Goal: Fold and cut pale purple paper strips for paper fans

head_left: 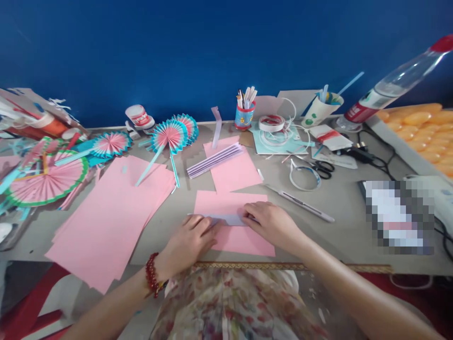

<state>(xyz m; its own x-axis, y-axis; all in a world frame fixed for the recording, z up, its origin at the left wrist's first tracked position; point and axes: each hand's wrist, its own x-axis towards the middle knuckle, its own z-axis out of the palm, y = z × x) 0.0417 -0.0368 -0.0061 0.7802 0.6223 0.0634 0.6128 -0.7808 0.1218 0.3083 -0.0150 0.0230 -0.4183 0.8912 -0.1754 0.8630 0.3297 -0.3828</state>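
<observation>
A folded lavender paper strip [228,219] lies across a pink paper sheet [246,242] in front of me. My left hand [189,240] is closed at the strip's left end, fingers curled and pressed down on it. At the other end, my right hand [271,223] pinches the strip between thumb and bent fingers. Just behind, a pleated lavender paper [215,160] rests on another pink sheet [237,172]. A utility knife [306,206] lies to the right of my right hand. The fingertips' undersides are hidden.
Stacked pink sheets [106,212] and finished paper fans [168,134] occupy the left. Along the back stand a glue bottle [138,117], a pen cup [244,117] and a tape roll [272,123]. Scissors [322,169], a blurred-out rectangular object [398,215] and a leaning plastic bottle [385,89] are right.
</observation>
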